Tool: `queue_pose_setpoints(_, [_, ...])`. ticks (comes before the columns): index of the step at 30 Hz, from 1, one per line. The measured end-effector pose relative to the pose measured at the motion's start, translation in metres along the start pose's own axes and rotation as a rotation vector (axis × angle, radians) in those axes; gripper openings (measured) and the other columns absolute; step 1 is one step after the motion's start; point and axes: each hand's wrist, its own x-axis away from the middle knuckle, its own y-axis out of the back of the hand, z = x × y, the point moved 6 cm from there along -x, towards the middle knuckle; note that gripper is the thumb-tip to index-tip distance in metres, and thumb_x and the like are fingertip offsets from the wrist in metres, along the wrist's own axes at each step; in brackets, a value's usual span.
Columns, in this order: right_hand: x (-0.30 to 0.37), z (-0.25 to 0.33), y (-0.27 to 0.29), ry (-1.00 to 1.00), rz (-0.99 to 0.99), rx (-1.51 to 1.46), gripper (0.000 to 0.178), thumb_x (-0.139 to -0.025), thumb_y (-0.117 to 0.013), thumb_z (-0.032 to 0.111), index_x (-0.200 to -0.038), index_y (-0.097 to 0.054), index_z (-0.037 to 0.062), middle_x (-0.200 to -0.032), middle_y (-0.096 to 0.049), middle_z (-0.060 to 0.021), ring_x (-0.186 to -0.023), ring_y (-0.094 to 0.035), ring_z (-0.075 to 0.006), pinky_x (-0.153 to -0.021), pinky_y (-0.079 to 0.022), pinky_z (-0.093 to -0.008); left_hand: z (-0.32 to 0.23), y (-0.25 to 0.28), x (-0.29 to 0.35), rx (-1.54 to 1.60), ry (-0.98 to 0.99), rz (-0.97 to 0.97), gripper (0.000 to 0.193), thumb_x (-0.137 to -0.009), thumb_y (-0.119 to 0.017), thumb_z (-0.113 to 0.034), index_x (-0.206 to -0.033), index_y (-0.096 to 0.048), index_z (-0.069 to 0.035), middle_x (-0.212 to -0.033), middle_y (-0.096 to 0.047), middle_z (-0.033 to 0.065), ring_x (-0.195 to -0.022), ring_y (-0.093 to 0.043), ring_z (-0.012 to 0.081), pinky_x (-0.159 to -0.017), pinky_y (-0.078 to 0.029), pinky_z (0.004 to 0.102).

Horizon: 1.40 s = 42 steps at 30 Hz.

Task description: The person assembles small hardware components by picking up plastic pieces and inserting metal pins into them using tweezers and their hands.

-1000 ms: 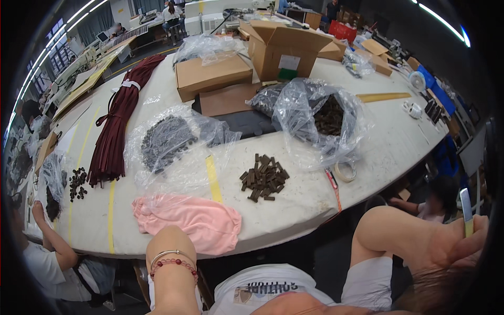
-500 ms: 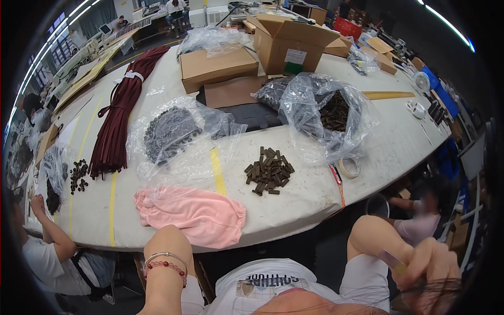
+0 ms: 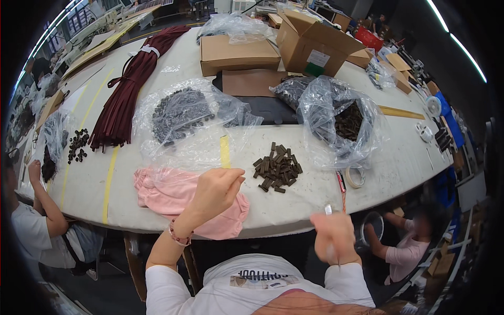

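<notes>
Steady blurred right hand [image 3: 336,239], curled around silver-tipped tool [image 3: 328,209]; aim it away from left hand [image 3: 215,193], fingers bunched narrow, cannot tell if holding anything. Mind pink cloth [image 3: 164,191] below.

Free tabletop [image 3: 281,211] before brown pieces [image 3: 278,169] — plastic bag [image 3: 321,118] behind, rightward

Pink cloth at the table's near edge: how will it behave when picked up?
The pink cloth is probably floppy, since it lies in soft folds. Likely light for its size, as it looks thin. Its gathered left end may stretch if pulled.
</notes>
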Motion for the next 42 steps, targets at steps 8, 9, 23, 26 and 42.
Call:
queue_pose_setpoints(8, [-0.024, -0.238, -0.106, -0.809, 0.329, 0.215, 0.018, -0.067, -0.060, 0.017, -0.077, -0.063, 0.0025, -0.071, -0.062, -0.0164, -0.070, -0.061, -0.0304, -0.061, -0.046, -0.0384, 0.027, -0.087, -0.050, -0.331, 0.021, 0.138, 0.008, -0.077, -0.054, -0.006, -0.081, -0.059, -0.002, -0.066, -0.059, 0.0150, -0.058, -0.057, 0.0298, -0.053, -0.044, 0.0345])
queue_pose_setpoints(9, [-0.022, -0.245, -0.117, -0.891, 0.448, 0.207, 0.020, -0.063, -0.061, 0.019, -0.075, -0.064, 0.0038, -0.073, -0.062, -0.0162, -0.072, -0.061, -0.0316, -0.064, -0.046, -0.0402, 0.035, -0.089, -0.049, -0.336, 0.021, 0.136, 0.008, -0.077, -0.054, -0.006, -0.081, -0.059, -0.002, -0.066, -0.059, 0.0150, -0.058, -0.057, 0.0298, -0.053, -0.044, 0.0345])
queue_pose_setpoints(23, [-0.031, -0.218, -0.138, -0.729, 0.462, 0.215, 0.012, -0.060, -0.057, 0.012, -0.066, -0.061, 0.0020, -0.070, -0.060, -0.0158, -0.067, -0.059, -0.0322, -0.062, -0.045, -0.0397, 0.075, -0.083, -0.040, 0.362, 0.346, -0.054, 0.015, -0.083, -0.050, -0.004, -0.093, -0.059, 0.003, -0.068, -0.058, 0.0050, -0.052, -0.053, 0.0071, -0.047, -0.044, 0.0206])
queue_pose_setpoints(26, [-0.025, -0.208, -0.123, -0.895, 0.347, -0.225, 0.008, -0.064, -0.058, 0.009, -0.067, -0.059, 0.0013, -0.066, -0.059, -0.0119, -0.058, -0.057, -0.0231, -0.053, -0.044, -0.0326, 0.074, -0.085, -0.039, 0.579, 0.414, -0.032, 0.018, -0.085, -0.049, -0.004, -0.100, -0.056, 0.003, -0.075, -0.059, 0.0059, -0.055, -0.055, 0.0078, -0.048, -0.045, 0.0203])
queue_pose_setpoints(42, [0.009, -0.147, -0.111, -1.088, 0.027, -0.925, 0.011, -0.080, -0.056, 0.007, -0.085, -0.058, -0.0022, -0.066, -0.058, -0.0066, -0.045, -0.048, -0.0053, -0.034, -0.030, -0.0139, 0.054, -0.100, -0.035, 0.873, 0.357, 0.187, 0.010, -0.087, -0.049, -0.011, -0.086, -0.053, -0.002, -0.068, -0.055, 0.0014, -0.052, -0.048, 0.0044, -0.047, -0.039, 0.0174])
